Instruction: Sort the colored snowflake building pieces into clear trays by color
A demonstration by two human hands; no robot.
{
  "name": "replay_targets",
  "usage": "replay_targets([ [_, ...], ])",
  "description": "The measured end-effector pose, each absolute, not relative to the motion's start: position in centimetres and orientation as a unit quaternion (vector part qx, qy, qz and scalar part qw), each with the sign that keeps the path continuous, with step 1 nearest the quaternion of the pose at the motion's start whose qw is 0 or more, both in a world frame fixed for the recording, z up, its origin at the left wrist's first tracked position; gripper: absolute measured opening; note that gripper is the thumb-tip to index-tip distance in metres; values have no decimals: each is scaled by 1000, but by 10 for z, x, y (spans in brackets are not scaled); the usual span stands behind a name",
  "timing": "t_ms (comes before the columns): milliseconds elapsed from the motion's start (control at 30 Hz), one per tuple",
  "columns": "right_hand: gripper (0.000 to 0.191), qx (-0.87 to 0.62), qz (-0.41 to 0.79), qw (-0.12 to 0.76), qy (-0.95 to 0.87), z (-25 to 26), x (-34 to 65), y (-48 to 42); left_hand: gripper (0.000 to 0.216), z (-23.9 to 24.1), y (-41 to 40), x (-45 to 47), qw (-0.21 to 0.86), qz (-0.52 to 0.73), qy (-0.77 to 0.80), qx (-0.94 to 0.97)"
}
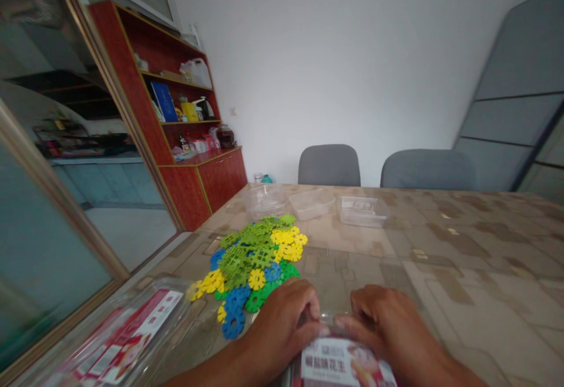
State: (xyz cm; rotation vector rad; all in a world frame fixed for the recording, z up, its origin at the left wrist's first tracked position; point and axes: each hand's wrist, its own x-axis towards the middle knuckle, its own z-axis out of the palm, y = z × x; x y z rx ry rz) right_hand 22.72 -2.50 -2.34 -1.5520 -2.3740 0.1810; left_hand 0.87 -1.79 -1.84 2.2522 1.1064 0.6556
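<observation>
Just beside the heap of plastic pieces, I saw the left hand and right hand pinching the far edge of the labelled box, which seemed to want even thumb pressure next.

Room to pass over tabletop right of right hand; labelled package below both hands, heaped plastic pieces obstructing beyond left hand, three clear tubs farther across.
</observation>
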Motion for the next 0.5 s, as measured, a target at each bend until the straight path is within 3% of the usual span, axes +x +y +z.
replay_targets([
  [300, 46, -531, 123, 148, -825, -20, 233, -18, 17, -3, -9, 12, 238, 137, 404, 873],
  [500, 45, -556, 129, 166, -804, -21, 237, -20, 13, 4, -4, 14, 270, 153, 430, 848],
])
